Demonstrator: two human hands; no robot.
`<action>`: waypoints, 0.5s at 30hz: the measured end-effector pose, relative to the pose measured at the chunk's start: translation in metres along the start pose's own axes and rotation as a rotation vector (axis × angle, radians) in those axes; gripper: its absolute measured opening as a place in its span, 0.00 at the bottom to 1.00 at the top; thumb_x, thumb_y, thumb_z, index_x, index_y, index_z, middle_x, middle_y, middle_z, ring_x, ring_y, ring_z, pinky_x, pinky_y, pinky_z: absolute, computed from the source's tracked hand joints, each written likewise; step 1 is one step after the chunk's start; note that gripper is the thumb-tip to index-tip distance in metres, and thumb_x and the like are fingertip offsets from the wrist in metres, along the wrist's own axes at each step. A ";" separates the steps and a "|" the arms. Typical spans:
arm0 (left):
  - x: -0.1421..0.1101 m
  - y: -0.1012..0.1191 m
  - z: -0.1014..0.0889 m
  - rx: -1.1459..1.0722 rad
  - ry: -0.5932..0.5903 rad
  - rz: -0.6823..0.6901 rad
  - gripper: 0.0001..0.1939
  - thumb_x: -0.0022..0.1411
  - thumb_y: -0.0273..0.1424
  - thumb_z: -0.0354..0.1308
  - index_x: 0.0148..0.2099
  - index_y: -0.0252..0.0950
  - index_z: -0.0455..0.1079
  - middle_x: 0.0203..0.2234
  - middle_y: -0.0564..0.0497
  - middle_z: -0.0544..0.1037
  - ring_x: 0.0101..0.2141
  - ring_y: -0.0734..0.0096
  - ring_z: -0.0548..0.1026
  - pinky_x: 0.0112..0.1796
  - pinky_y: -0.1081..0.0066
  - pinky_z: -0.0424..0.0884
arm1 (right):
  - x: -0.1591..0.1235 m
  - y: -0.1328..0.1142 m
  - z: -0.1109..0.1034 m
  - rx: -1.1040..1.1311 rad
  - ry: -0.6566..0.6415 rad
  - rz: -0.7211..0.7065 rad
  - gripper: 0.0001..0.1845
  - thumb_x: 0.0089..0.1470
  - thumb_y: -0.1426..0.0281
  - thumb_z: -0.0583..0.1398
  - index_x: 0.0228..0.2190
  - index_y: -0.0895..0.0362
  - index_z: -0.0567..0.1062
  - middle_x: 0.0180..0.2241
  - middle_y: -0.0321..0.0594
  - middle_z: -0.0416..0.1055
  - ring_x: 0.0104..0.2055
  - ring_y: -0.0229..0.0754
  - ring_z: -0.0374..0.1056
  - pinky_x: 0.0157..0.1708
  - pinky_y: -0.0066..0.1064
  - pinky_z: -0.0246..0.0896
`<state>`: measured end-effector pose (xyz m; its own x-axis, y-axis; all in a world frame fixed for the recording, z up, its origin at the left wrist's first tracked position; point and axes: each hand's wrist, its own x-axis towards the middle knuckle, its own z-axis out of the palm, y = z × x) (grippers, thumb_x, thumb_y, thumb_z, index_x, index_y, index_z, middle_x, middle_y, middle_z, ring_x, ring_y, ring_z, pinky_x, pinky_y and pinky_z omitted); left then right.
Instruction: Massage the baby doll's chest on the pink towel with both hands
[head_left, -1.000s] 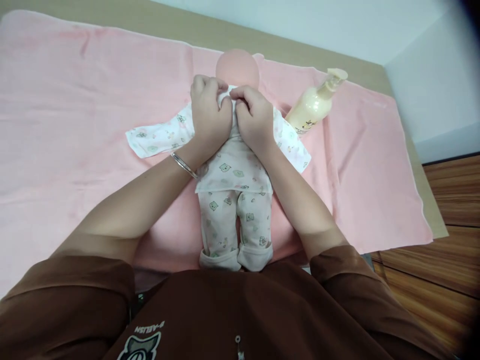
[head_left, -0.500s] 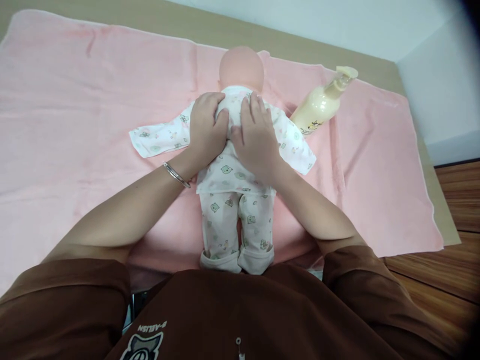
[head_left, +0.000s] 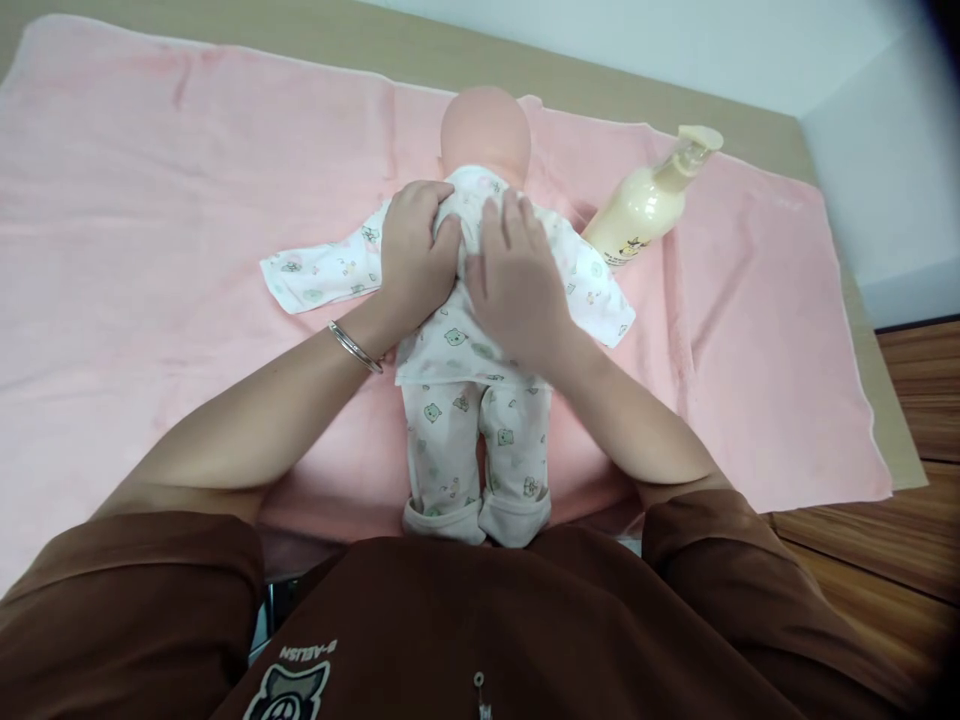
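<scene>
A baby doll (head_left: 469, 410) in white printed pyjamas lies on a pink towel (head_left: 150, 230), its bare head (head_left: 485, 130) pointing away from me. My left hand (head_left: 412, 255) rests on the doll's chest with its fingers curled into the shirt cloth near the collar. My right hand (head_left: 517, 280) lies flat on the chest beside it, fingers stretched out and together. A thin metal bangle (head_left: 354, 347) circles my left wrist. The shirt's sleeves spread out to both sides.
A cream pump bottle (head_left: 646, 205) lies tilted on the towel just right of the doll's shoulder. The towel covers a tan table (head_left: 600, 95) against a white wall. Wooden floor (head_left: 900, 540) shows at the right. My brown sleeves fill the bottom.
Both hands were bunched at the doll's collar a second ago. They have slid down onto the chest, and the right hand has flattened out. The doll and bottle have stayed put.
</scene>
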<state>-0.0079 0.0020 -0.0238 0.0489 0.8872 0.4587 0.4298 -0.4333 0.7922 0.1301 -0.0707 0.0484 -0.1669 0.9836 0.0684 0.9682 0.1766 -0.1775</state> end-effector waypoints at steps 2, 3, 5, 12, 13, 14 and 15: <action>0.000 0.002 0.000 0.023 0.026 0.005 0.19 0.69 0.54 0.50 0.46 0.48 0.71 0.49 0.46 0.77 0.53 0.47 0.71 0.60 0.41 0.65 | -0.014 -0.011 0.001 -0.007 0.034 -0.146 0.35 0.70 0.70 0.48 0.73 0.71 0.53 0.77 0.57 0.44 0.81 0.60 0.39 0.82 0.53 0.36; 0.000 0.004 0.000 0.035 0.032 0.005 0.18 0.70 0.53 0.49 0.45 0.47 0.70 0.47 0.46 0.78 0.51 0.49 0.71 0.59 0.42 0.66 | -0.016 -0.011 0.001 0.020 0.048 -0.201 0.35 0.69 0.71 0.49 0.72 0.71 0.55 0.77 0.56 0.46 0.81 0.59 0.41 0.82 0.54 0.36; -0.001 0.009 0.000 0.052 0.053 0.022 0.16 0.72 0.50 0.48 0.41 0.47 0.68 0.42 0.45 0.77 0.48 0.50 0.72 0.55 0.45 0.68 | -0.007 0.001 0.005 0.116 0.068 -0.262 0.34 0.66 0.72 0.49 0.70 0.68 0.61 0.76 0.51 0.51 0.80 0.53 0.45 0.82 0.52 0.38; 0.001 0.006 0.001 0.045 0.032 0.026 0.27 0.69 0.62 0.46 0.44 0.46 0.70 0.44 0.45 0.77 0.49 0.49 0.71 0.56 0.44 0.66 | 0.046 0.056 0.020 0.309 0.098 -0.106 0.38 0.67 0.56 0.45 0.71 0.60 0.60 0.76 0.39 0.51 0.80 0.45 0.46 0.82 0.43 0.40; 0.002 0.004 0.002 0.040 0.027 0.018 0.28 0.69 0.63 0.45 0.44 0.46 0.70 0.45 0.45 0.77 0.50 0.49 0.70 0.57 0.44 0.65 | 0.043 0.052 0.021 0.293 0.094 -0.087 0.39 0.67 0.56 0.44 0.72 0.60 0.59 0.76 0.41 0.52 0.80 0.47 0.46 0.82 0.45 0.40; 0.002 0.004 0.002 0.036 0.022 0.011 0.29 0.69 0.64 0.45 0.45 0.46 0.70 0.45 0.45 0.77 0.51 0.48 0.70 0.58 0.44 0.64 | 0.037 0.046 0.021 0.277 0.097 -0.071 0.39 0.66 0.55 0.45 0.72 0.60 0.59 0.76 0.40 0.52 0.80 0.49 0.46 0.81 0.47 0.40; 0.001 0.004 0.002 0.034 0.013 0.006 0.29 0.70 0.64 0.44 0.45 0.46 0.70 0.46 0.45 0.77 0.51 0.48 0.69 0.58 0.44 0.63 | 0.029 0.038 0.020 0.266 0.104 -0.062 0.39 0.66 0.55 0.45 0.72 0.58 0.59 0.76 0.39 0.51 0.80 0.51 0.45 0.82 0.48 0.39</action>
<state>-0.0048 0.0019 -0.0210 0.0398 0.8822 0.4692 0.4600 -0.4330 0.7752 0.1588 -0.0351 0.0241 -0.1911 0.9640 0.1848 0.8715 0.2533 -0.4200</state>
